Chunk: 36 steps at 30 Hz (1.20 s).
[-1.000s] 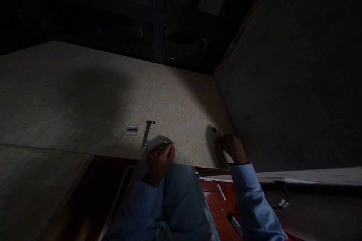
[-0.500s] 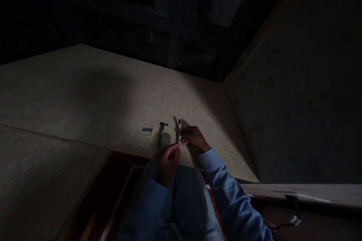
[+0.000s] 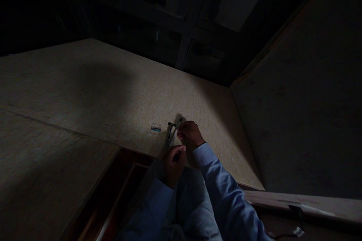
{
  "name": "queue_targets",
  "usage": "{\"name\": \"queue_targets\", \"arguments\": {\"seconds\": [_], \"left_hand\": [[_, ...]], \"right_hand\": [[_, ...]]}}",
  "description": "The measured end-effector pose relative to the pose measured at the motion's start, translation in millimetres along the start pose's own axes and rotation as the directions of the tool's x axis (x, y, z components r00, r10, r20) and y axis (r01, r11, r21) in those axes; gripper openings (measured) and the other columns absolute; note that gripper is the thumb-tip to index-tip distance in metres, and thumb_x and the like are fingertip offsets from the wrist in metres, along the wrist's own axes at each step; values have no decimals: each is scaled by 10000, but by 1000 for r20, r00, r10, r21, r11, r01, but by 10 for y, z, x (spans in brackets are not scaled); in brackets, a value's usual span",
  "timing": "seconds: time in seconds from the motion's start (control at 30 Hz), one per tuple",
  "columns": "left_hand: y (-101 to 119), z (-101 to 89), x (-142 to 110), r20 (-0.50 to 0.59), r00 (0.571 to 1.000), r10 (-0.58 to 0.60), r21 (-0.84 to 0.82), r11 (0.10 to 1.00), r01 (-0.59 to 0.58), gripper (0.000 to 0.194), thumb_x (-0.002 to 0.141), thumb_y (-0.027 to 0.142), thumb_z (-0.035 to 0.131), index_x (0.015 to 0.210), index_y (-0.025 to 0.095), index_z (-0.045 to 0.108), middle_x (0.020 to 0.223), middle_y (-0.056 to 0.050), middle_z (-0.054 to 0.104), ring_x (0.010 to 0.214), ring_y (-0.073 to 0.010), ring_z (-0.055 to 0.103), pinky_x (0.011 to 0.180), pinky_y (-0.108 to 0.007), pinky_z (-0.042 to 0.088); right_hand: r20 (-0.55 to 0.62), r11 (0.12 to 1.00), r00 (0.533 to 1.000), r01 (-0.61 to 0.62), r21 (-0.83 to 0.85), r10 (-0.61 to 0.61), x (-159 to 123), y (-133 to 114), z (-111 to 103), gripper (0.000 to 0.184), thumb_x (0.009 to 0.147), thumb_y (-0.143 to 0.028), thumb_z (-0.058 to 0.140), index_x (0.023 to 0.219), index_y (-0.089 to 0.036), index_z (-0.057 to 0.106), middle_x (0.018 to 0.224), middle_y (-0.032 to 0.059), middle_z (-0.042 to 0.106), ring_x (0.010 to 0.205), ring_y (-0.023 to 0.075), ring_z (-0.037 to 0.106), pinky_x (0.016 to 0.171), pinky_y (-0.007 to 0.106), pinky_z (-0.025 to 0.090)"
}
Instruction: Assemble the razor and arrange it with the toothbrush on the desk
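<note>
Toothbrush (image 3: 178, 124), probably, in right hand (image 3: 192, 132); cable label (image 3: 298, 231) unreadable.

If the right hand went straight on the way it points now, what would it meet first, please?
Past the slim stick in its grip, the right hand would probably meet the razor, though depth is unclear.

I count one razor (image 3: 170, 134). With that as clock centre, there's one clear case (image 3: 156, 129) at ten, one slim stick (image 3: 179, 122) at one, and two hands: right hand (image 3: 191, 132) at three, left hand (image 3: 173, 160) at six. Far out at four, one white tag (image 3: 298, 231).
</note>
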<state>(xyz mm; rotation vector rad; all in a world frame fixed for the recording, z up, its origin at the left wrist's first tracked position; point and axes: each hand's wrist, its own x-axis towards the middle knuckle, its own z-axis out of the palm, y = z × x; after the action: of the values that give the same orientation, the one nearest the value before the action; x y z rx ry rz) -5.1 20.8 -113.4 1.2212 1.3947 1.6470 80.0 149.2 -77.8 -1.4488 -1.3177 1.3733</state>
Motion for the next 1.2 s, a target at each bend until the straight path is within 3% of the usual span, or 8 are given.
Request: {"name": "queue_targets", "arguments": {"seconds": [0.17, 0.4, 0.53, 0.63, 0.73, 0.87, 1.0, 1.2], "left_hand": [[-18, 12, 22, 14, 996, 86, 0, 996, -86, 217, 898, 333, 616, 858, 177, 761, 683, -22, 732, 576, -120, 635, 552, -202, 503], [1, 33, 45, 9, 990, 141, 70, 988, -141, 170, 891, 280, 623, 863, 176, 754, 677, -17, 727, 586, -127, 649, 567, -208, 510], [-24, 1, 30, 6, 990, 142, 103, 985, -142, 179, 918, 279, 601, 888, 182, 748, 713, -18, 741, 620, -135, 670, 595, -216, 524], [-66, -129, 32, -37, 973, 226, 239, 948, -211, 178, 930, 282, 601, 900, 187, 749, 749, -26, 745, 662, -147, 679, 643, -240, 533], [-86, -324, 107, -62, 935, 350, 480, 832, -280, 168, 926, 298, 630, 892, 192, 755, 786, -50, 734, 754, -186, 683, 735, -298, 536], [-73, -523, 269, -16, 929, 369, 703, 665, -251, 236, 931, 395, 645, 967, 193, 762, 893, -87, 728, 869, -244, 673, 792, -358, 530], [-78, -572, 341, 47, 918, 395, 720, 624, -305, 233, 950, 388, 622, 889, 210, 760, 870, -69, 738, 885, -244, 671, 831, -355, 523], [-81, -537, 337, 53, 934, 353, 750, 603, -271, 232, 948, 347, 596, 840, 211, 750, 826, -62, 735, 832, -236, 669, 796, -346, 509]], "right_hand": [[-68, 930, 988, 109, -350, -141, -24, -51, -23, 137, 658, -182, 759, 588, -193, 642, 588, 5, 660, 626, 152, 608, 571, 229, 401], [91, 806, 959, 275, -525, -268, 30, -38, 58, 199, 760, -216, 718, 589, -183, 622, 635, 5, 662, 630, 144, 565, 614, 249, 372], [130, 767, 933, 350, -537, -335, 66, 14, 61, 168, 790, -234, 708, 638, -173, 671, 687, 37, 701, 643, 165, 591, 653, 269, 413], [125, 763, 912, 397, -510, -391, 67, 120, 36, 137, 827, -262, 685, 737, -168, 728, 741, 57, 733, 691, 197, 643, 695, 289, 466], [85, 772, 889, 434, -464, -450, 40, 272, 19, 195, 879, -288, 632, 967, -170, 759, 908, 91, 774, 814, 227, 699, 757, 315, 521], [23, 767, 849, 488, -417, -527, -29, 433, 27, 259, 929, -304, 565, 1065, -177, 745, 1052, 134, 759, 939, 242, 709, 848, 356, 546], [19, 744, 812, 544, -388, -584, -76, 474, 41, 224, 928, -291, 571, 1025, -212, 757, 999, 109, 753, 929, 235, 705, 858, 357, 554], [17, 727, 782, 586, -358, -623, -88, 459, 34, 218, 938, -287, 569, 1021, -231, 763, 965, 89, 749, 903, 222, 704, 830, 344, 559]]}}
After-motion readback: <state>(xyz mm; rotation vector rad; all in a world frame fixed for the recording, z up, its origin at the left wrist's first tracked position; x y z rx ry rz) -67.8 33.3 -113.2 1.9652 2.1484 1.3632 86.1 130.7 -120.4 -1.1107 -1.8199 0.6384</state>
